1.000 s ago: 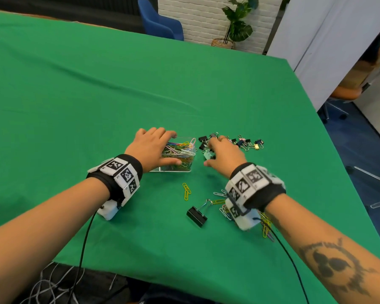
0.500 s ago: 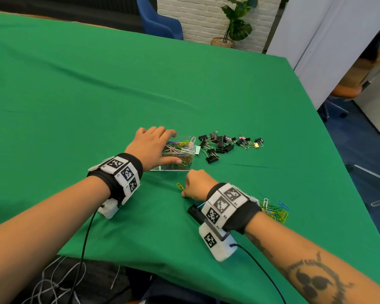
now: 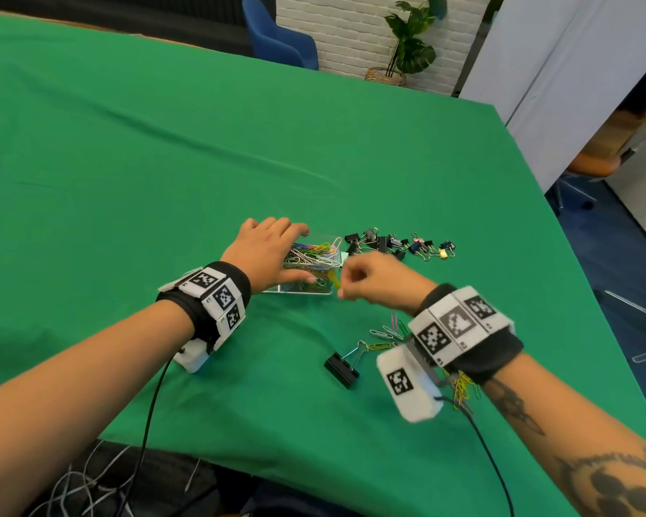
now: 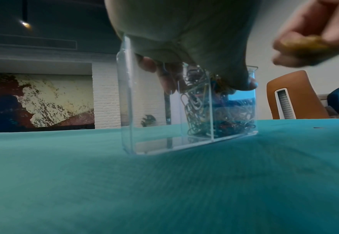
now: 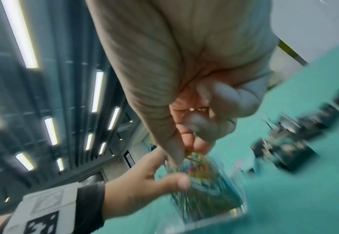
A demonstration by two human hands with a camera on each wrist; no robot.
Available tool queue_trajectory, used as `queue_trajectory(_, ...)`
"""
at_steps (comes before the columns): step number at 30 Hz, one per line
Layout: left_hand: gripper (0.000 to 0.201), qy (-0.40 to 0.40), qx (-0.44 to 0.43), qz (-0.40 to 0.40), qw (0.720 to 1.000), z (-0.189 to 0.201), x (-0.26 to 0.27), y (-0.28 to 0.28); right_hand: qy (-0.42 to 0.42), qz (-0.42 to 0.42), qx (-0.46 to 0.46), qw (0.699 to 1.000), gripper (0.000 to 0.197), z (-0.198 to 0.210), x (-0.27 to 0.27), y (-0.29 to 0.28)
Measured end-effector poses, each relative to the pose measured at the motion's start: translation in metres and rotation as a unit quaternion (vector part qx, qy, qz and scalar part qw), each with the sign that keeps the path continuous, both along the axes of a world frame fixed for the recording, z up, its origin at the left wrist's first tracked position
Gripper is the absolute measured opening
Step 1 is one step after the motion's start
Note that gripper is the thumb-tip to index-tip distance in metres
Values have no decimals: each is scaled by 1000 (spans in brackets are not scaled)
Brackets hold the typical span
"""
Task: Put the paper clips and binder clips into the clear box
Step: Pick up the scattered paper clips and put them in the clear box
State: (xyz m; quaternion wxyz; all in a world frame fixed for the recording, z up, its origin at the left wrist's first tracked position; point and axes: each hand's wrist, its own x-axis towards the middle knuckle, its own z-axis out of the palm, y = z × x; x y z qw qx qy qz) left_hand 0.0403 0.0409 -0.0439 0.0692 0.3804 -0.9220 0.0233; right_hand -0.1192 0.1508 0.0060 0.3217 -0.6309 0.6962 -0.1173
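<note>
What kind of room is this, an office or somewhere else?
Probably an office or meeting room: a large table under a green cloth, a blue upholstered chair by a white brick wall, and an orange office chair.

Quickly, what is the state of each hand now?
Left hand: grips the clear box.
Right hand: pinches a yellow paper clip.

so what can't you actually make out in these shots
- Left compartment of the clear box: head view, covered by the left hand.
- How many clips the right hand pinches: a yellow paper clip pokes out, curled fingers hide the rest; right wrist view blurred.
- Loose paper clips: head view, partly behind the right wristband.
- Far binder clips: head view too small to count, smeared in the right wrist view.
</note>
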Motion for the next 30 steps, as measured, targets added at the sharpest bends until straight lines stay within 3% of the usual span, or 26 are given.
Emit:
queue_trajectory(3, 96, 3, -2, -2, 1000, 1, 0, 1, 99, 1, -115, 989, 20, 22, 7, -27)
queue_trajectory(6, 96, 8, 9, 6, 1000, 2, 0, 2, 184, 34, -133, 973, 2, 25, 22, -53)
queue_trajectory(8, 96, 19, 15, 10, 1000, 3, 1, 2, 229, 48, -131, 963, 12, 23, 27, -61)
queue_trajectory(11, 98, 33, 18, 9, 999, 3, 0, 2, 238, 18, -148, 960, 21, 29, 14, -56)
queue_trajectory(16, 95, 23, 4, -7, 1000, 1, 1, -1, 227, -76, -153, 959, 15, 31, -52, -4)
queue_trajectory(18, 99, 18, 0, -11, 1000, 1, 0, 0, 235, -63, -62, 968, 33, 9, -77, 25)
queue_trajectory(21, 98, 10, -4, -11, 1000, 2, -2, 0, 219, 7, 111, 969, 88, -37, -87, 64)
queue_trajectory(23, 97, 7, -3, -7, 1000, 2, -2, -1, 227, 70, 122, 964, 99, -61, -79, 79)
queue_trajectory(27, 98, 8, -1, -5, 1000, 2, -3, 1, 264, 167, 79, 947, 84, -75, -67, 80)
queue_trajectory(30, 101, 7, 4, -12, 1000, 3, -2, -1, 252, 144, 25, 957, 67, -72, -73, 79)
